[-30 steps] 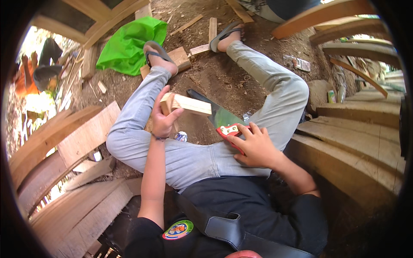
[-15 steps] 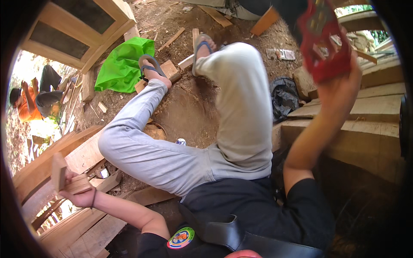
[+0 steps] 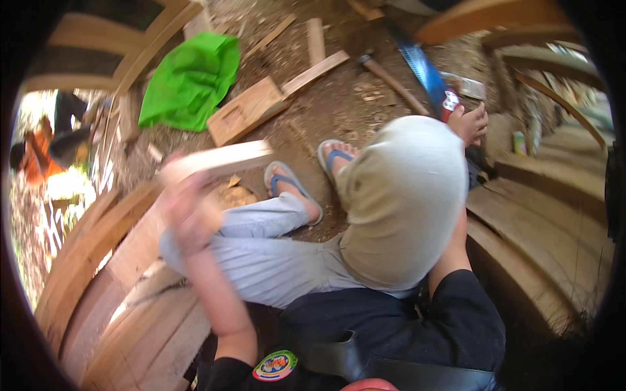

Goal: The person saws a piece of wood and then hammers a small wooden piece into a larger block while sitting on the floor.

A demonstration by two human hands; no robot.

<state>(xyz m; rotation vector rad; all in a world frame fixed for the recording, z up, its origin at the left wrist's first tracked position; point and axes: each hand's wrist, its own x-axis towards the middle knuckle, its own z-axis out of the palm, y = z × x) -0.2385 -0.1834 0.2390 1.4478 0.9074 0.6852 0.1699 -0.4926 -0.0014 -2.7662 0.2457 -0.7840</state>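
Ground: brown earth [image 3: 334, 107], open-air workplace; planks [image 3: 528, 202] stacked along its right edge. Green cloth [image 3: 192, 81]: one, toward the far left corner. Wooden-handled tool [image 3: 394, 85]: one. Sandals [image 3: 284, 178]: two, worn. Saw [image 3: 417, 68]: one, toward the far right corner. Left hand [image 3: 190, 212] — blurred, closed round a pale wooden piece [image 3: 225, 158], left side. Right hand [image 3: 468, 124] — at the saw's red handle [image 3: 447, 113]; gripping or merely touching, cannot tell.
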